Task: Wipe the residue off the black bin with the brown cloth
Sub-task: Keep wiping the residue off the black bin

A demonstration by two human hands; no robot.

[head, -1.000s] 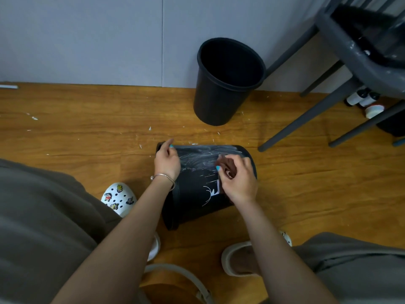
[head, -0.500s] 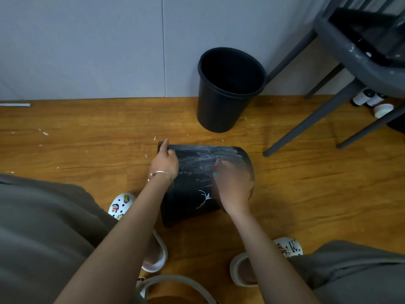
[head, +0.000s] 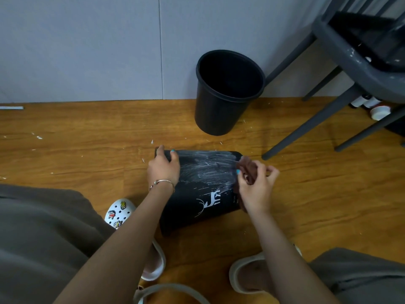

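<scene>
A black bin (head: pixel 203 189) lies on its side on the wooden floor in front of me, its upper face smeared with white residue and printed with a white deer. My left hand (head: pixel 163 167) grips the bin's left end, fingers curled over its far edge. At the bin's right end my right hand (head: pixel 255 185) holds a bunched brown cloth (head: pixel 247 167), which touches the bin's upper right corner. Part of the cloth is hidden under my fingers.
A second black bin (head: pixel 225 93) stands upright by the grey wall. A grey chair (head: pixel 359 62) and its legs fill the right side, with small bottles (head: pixel 370 104) under it. White flecks dot the floor. My feet in clogs (head: pixel 119 211) are just below the bin.
My right hand has slid the cloth from the middle of the bin to its right end. The camera has tilted up a little. The left hand keeps its hold.
</scene>
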